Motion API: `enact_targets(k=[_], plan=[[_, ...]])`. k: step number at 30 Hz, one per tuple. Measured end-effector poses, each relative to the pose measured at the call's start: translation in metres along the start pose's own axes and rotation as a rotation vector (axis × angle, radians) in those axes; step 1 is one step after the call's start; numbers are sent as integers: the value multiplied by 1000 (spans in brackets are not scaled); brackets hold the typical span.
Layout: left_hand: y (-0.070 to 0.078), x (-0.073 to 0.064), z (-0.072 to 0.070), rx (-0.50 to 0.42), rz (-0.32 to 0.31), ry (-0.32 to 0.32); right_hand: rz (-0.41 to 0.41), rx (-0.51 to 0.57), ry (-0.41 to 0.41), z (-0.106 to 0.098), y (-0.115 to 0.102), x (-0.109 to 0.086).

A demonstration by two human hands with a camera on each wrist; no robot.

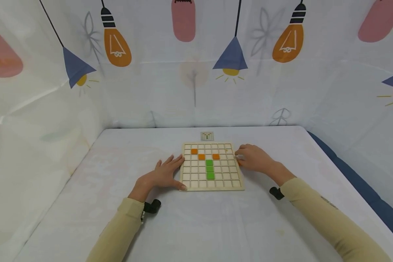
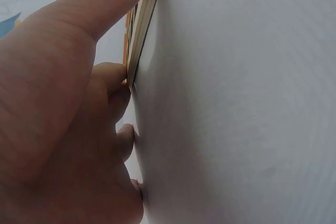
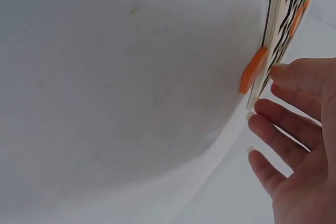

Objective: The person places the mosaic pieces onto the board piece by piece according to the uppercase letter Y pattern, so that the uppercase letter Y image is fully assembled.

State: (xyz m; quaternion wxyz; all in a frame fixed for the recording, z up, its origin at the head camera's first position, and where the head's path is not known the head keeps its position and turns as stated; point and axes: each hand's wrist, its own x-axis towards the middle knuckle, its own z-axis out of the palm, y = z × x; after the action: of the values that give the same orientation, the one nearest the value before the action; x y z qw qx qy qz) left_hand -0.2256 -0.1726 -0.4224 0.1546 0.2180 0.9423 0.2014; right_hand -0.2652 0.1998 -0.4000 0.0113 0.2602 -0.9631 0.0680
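Observation:
A square wooden grid board (image 1: 227,185) lies flat on the table, with three orange tiles and a column of green tiles (image 1: 210,169) in its cells. My left hand (image 1: 165,174) spreads its fingers along the board's left edge, thumb at the near left corner. At the right edge is my right hand (image 1: 253,158), its fingers loosely bent and their tips close to the rim. Below those fingertips, a loose orange tile (image 3: 253,71) leans against the board's side, not between the fingers.
A small card (image 1: 207,136) with a printed grid pattern lies just behind the board. White cloth covers the table (image 1: 196,225), and a patterned curtain (image 1: 196,91) hangs behind it. Something dark blue (image 1: 353,174) lies beyond the right table edge.

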Motion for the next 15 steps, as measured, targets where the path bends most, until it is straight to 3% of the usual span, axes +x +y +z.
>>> enact_targets(k=[15], plan=[[2, -1, -2, -7, -3, -2, -17, 31, -13, 0, 5, -15]])
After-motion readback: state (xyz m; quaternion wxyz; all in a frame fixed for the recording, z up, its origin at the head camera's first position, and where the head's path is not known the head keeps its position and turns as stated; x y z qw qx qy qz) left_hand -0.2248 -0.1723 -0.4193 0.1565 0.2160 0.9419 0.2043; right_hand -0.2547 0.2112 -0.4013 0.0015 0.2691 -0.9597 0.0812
